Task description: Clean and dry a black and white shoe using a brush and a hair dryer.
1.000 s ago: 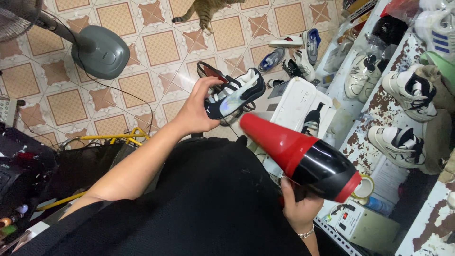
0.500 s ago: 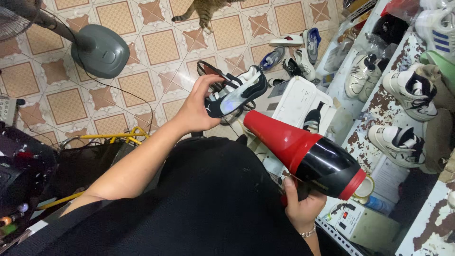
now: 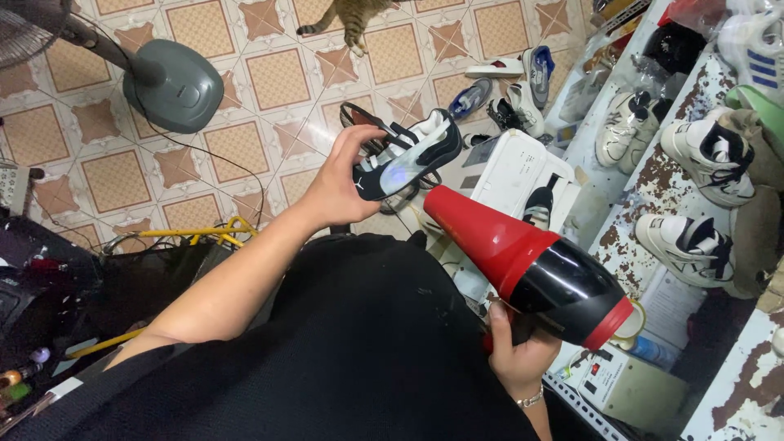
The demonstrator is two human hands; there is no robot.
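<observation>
My left hand (image 3: 336, 184) grips a black and white sneaker (image 3: 408, 155) by its heel and holds it up sideways over the tiled floor. My right hand (image 3: 518, 355) is closed around the handle of a red and black hair dryer (image 3: 531, 265). The dryer's red nozzle points up and left at the sneaker, its tip just below the shoe's side. My black-clothed lap fills the lower middle of the view.
A grey fan base (image 3: 171, 86) stands on the floor at upper left. A cat (image 3: 351, 16) walks at the top. Loose shoes (image 3: 510, 98) lie on the tiles. Several white sneakers (image 3: 706, 155) rest on speckled shelves at right. A white box (image 3: 514, 167) sits beside them.
The hair dryer's nozzle has swung slightly closer to the sneaker. My left hand has kept the shoe in nearly the same place.
</observation>
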